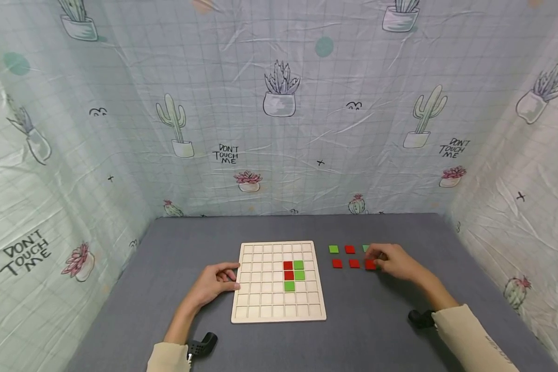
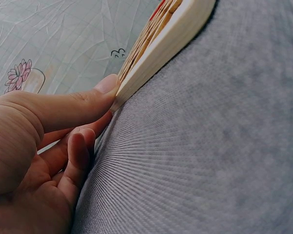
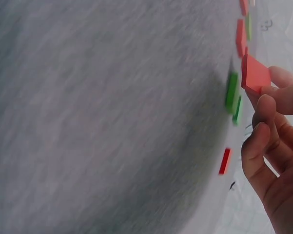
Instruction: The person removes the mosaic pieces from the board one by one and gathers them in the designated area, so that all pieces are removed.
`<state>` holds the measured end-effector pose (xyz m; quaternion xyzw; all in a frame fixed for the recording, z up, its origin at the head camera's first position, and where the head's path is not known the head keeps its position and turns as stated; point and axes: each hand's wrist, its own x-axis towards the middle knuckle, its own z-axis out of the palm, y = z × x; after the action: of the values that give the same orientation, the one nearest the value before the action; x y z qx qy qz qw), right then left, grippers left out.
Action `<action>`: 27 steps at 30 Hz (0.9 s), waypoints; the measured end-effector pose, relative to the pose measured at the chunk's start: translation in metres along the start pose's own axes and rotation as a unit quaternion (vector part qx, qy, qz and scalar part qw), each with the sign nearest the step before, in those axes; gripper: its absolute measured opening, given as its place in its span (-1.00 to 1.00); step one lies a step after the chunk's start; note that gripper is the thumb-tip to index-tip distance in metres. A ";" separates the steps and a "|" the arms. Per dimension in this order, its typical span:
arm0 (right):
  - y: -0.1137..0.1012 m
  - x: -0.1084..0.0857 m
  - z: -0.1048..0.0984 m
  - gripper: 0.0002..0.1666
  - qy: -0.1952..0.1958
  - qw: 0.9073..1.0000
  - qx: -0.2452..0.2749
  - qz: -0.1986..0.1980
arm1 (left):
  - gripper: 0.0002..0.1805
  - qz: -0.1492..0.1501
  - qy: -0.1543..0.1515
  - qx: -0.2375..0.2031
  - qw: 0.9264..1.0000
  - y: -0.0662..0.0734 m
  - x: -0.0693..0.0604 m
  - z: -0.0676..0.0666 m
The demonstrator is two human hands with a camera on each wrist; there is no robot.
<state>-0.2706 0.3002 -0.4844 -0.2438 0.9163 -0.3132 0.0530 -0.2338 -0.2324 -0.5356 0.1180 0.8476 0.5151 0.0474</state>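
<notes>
A square wooden board point(image 1: 260, 312) with a grid of cells lies flat on the table. Red tiles point(image 1: 288, 265) and green tiles point(image 1: 289, 286) sit in several cells right of its middle. My left hand point(image 1: 209, 284) touches the board's left edge with thumb and forefinger, the thumb point(image 2: 100, 100) pressing its side; the other fingers are bent beneath. At the loose tiles to the board's right, my right hand point(image 1: 394, 262) pinches a red tile point(image 3: 256, 75) between thumb and fingers, held tilted in the right wrist view. Part of a green tile point(image 1: 366, 248) shows behind the fingers.
Between board and right hand lie loose tiles: a green tile point(image 1: 333, 249), a red tile point(image 1: 350, 249) and further red ones. More tiles, including a green tile point(image 3: 232, 92), appear in the right wrist view. A printed cactus curtain point(image 1: 279, 155) encloses the grey table point(image 1: 176, 237).
</notes>
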 end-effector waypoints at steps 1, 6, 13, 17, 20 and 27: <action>0.002 -0.002 -0.001 -0.74 0.000 1.000 -0.002 0.000 | -0.36 0.000 0.000 0.001 1.000 0.000 0.000 0.000; 0.011 -0.011 -0.004 -0.74 0.008 1.000 -0.012 0.014 | -0.37 0.002 -0.004 0.002 1.000 0.001 0.000 0.000; 0.025 -0.020 -0.012 -0.73 0.021 0.999 -0.020 0.037 | -0.37 -0.002 -0.007 0.001 1.000 0.002 -0.001 0.000; 0.029 -0.021 -0.015 -0.74 0.024 0.999 -0.023 0.038 | -0.38 -0.009 0.000 0.004 1.000 0.002 0.001 0.001; 0.030 -0.021 -0.017 -0.74 0.027 0.999 -0.025 0.039 | -0.38 -0.015 0.005 0.005 1.000 0.001 0.002 0.001; 0.030 -0.021 -0.019 -0.75 0.028 0.998 -0.044 0.034 | -0.39 -0.016 0.006 0.001 1.000 0.001 0.000 0.001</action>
<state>-0.2691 0.3416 -0.4887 -0.2056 0.9381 -0.2773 0.0272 -0.2335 -0.2309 -0.5352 0.1010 0.8502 0.5141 0.0506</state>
